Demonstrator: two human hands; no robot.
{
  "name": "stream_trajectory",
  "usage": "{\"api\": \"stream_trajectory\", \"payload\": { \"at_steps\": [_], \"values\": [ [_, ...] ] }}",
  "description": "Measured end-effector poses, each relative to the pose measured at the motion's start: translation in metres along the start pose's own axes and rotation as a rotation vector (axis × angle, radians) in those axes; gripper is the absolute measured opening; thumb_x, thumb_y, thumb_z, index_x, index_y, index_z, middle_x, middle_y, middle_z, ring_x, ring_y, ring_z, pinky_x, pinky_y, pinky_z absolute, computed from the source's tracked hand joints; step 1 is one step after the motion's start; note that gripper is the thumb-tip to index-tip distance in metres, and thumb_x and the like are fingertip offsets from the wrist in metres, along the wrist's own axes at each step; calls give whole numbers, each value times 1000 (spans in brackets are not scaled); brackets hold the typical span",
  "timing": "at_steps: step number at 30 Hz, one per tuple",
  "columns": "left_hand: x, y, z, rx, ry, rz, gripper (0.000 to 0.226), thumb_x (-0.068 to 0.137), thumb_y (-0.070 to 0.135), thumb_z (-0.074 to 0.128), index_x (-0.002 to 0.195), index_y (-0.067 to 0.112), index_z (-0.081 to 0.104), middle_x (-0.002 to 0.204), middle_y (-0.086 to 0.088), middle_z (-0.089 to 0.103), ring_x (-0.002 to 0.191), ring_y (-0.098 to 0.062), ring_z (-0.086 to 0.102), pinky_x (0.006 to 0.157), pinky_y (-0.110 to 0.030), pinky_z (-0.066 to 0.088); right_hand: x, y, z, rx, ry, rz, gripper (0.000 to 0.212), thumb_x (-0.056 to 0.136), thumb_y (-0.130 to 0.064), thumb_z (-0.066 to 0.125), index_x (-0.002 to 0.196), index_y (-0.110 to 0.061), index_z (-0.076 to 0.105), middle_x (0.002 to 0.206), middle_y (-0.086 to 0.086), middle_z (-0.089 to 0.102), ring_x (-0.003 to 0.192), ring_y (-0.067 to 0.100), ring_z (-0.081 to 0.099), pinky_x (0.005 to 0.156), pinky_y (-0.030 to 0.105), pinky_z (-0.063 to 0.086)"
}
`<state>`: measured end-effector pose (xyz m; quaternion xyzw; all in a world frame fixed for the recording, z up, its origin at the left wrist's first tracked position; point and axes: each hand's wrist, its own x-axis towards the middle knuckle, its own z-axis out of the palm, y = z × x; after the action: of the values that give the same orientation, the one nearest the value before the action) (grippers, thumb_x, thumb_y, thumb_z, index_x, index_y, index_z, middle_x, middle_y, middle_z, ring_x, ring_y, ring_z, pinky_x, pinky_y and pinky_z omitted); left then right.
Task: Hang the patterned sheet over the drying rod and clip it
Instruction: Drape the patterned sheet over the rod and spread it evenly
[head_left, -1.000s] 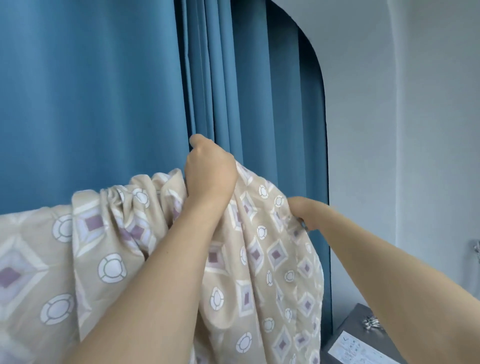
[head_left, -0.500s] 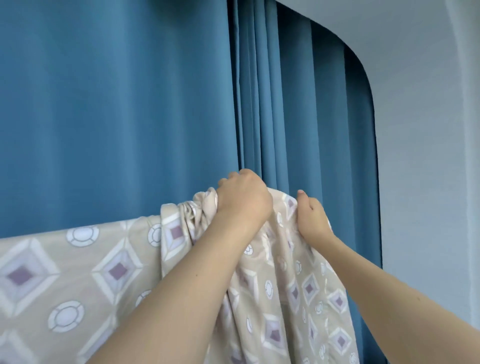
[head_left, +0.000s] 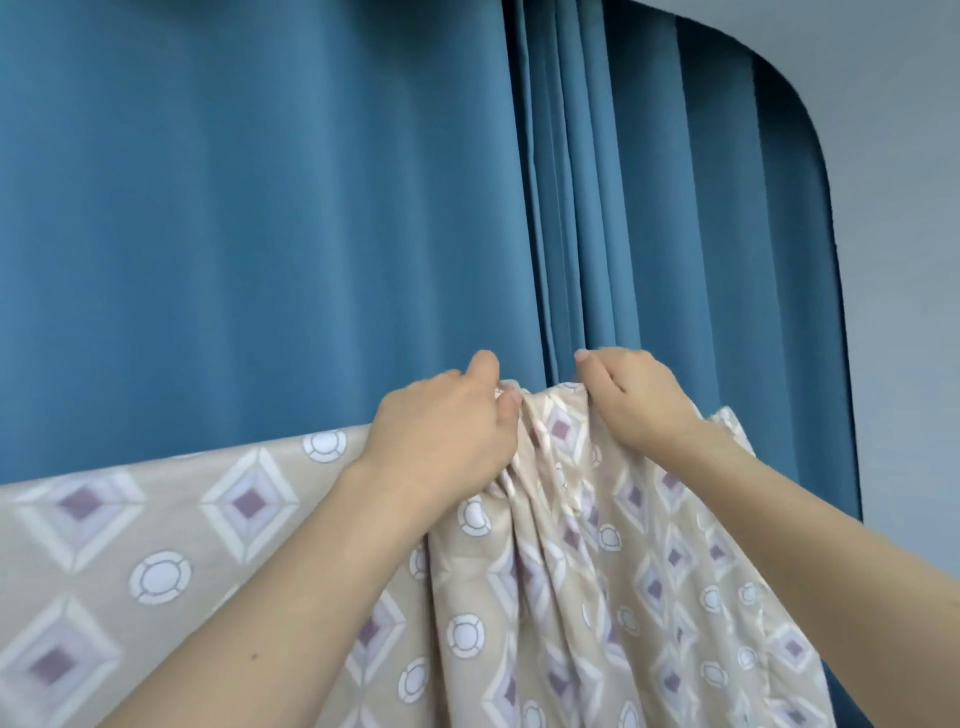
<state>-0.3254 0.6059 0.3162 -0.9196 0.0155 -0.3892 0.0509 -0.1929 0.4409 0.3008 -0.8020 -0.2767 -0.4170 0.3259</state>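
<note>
Starting at the fingers: both hands are clamped on the top edge of the sheet (head_left: 597, 571), right where it's bunched up. The left hand (head_left: 447, 436) has its thumb and fingers curled over the top fold, pinching a wad of gathers. The right hand (head_left: 639, 405) does the same just beside it, fingers hooked over the ridge with the index tip poking up. There's only a short gathered stretch between them.

Why hold it like that? My guess is the two grips are there to pull those gathers apart sideways, so the fabric spreads flat along the rod. The left part already lies smooth and stretched. The pleats fan down from the spot between the hands, and the right part hangs in loose folds.

So the sheet is up and draped over something along its top line, presumably the rod, but I can't actually see the rod, since the fabric covers it. No clip in sight either, so I'd say the clipping hasn't happened on this stretch.

Behind it all hangs a blue curtain (head_left: 260, 208), with a pale wall (head_left: 909, 260) off to the right.

Containers: none in view, so nothing to report there.
</note>
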Motion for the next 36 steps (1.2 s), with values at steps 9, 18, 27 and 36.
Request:
{"api": "stream_trajectory", "payload": {
  "at_steps": [9,18,27,36],
  "values": [
    [-28,-35,-12,123,83,17,27,99,42,26,92,20,40,71,3,52,65,-25,48,58,-34,32,-8,-25,27,-258,139,-144,52,88,-45,8,46,-16,22,40,-4,25,40,17,25,45,29,14],
    [-78,-98,-46,269,124,-182,47,99,54,12,81,23,42,71,5,51,69,-27,47,61,-35,34,-5,-15,31,-283,213,-113,50,86,-42,10,44,-16,22,40,-3,27,45,25,29,50,30,20],
    [-83,-94,-40,290,207,-157,45,99,56,17,79,22,41,76,3,56,68,-23,48,55,-31,28,-31,-106,46,-173,205,-348,37,89,-32,26,56,-15,34,54,0,39,51,26,39,48,29,21],
    [-83,-100,-30,311,311,-103,48,92,63,15,76,24,40,67,3,51,65,-25,58,50,-29,23,-34,-157,70,-212,192,-270,47,90,-38,18,47,-19,15,42,-6,25,43,24,32,46,25,7]
  ]
}}
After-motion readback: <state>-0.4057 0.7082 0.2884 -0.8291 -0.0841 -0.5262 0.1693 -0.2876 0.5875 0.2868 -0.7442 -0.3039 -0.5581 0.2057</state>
